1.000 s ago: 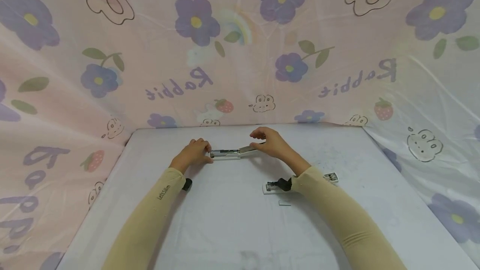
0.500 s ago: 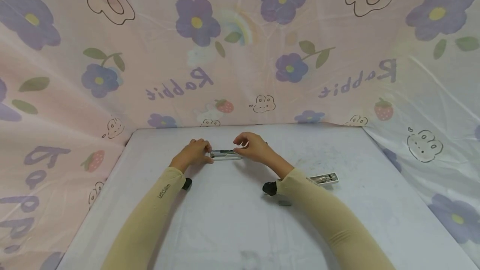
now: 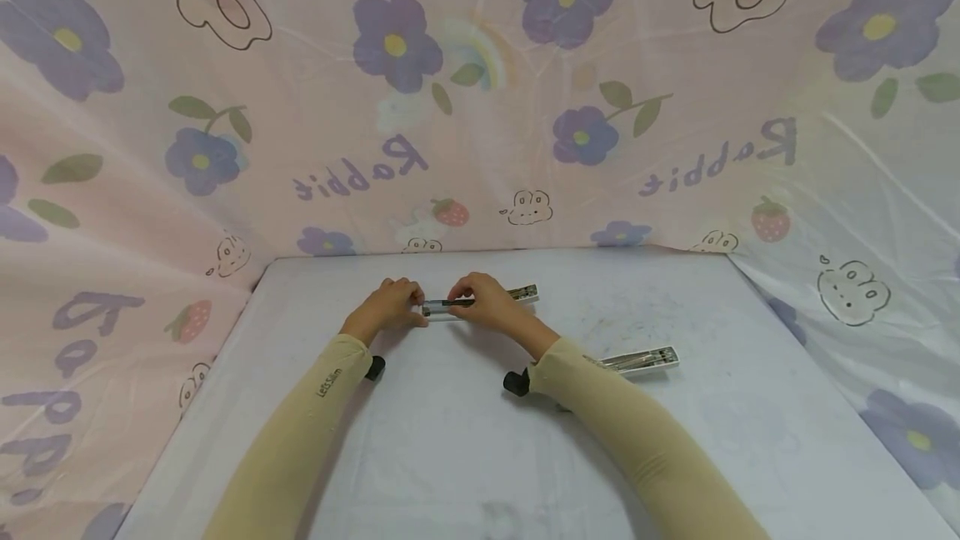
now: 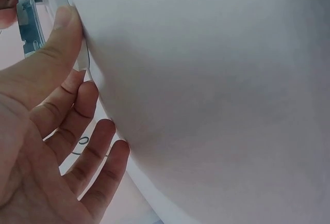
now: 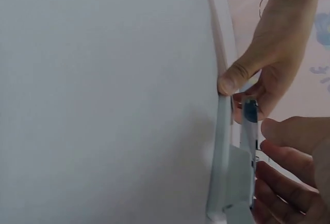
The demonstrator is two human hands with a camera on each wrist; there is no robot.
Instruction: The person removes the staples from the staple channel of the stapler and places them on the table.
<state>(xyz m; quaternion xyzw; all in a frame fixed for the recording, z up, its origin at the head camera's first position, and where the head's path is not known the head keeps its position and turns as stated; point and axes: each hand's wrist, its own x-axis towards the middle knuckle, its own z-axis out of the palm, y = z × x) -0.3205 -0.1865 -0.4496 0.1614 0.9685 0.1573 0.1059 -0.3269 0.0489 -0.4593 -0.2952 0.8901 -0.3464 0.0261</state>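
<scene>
An opened white stapler (image 3: 444,319) lies across the far part of the table, its hinged cover (image 3: 527,293) folded back to the right. My left hand (image 3: 393,302) grips its left end; the left wrist view has the thumb (image 4: 62,25) on the base and the fingers beyond the edge. My right hand (image 3: 489,305) is over the middle of the stapler, bent fingers at the open staple channel. In the right wrist view, its thumb (image 5: 289,130) and fingertips are right at the magazine (image 5: 249,131). I cannot tell whether they pinch anything.
A second opened stapler (image 3: 645,360) lies nearer, partly under the right forearm (image 3: 630,415). Black wrist cameras show at the left cuff (image 3: 376,367) and the right cuff (image 3: 517,382). A patterned curtain (image 3: 480,132) hangs behind the white table (image 3: 435,440).
My right hand has moved left from the folded-back cover to the staple channel, uncovering the cover's end. Its forearm has shifted left too. My left hand stays on the stapler's end.
</scene>
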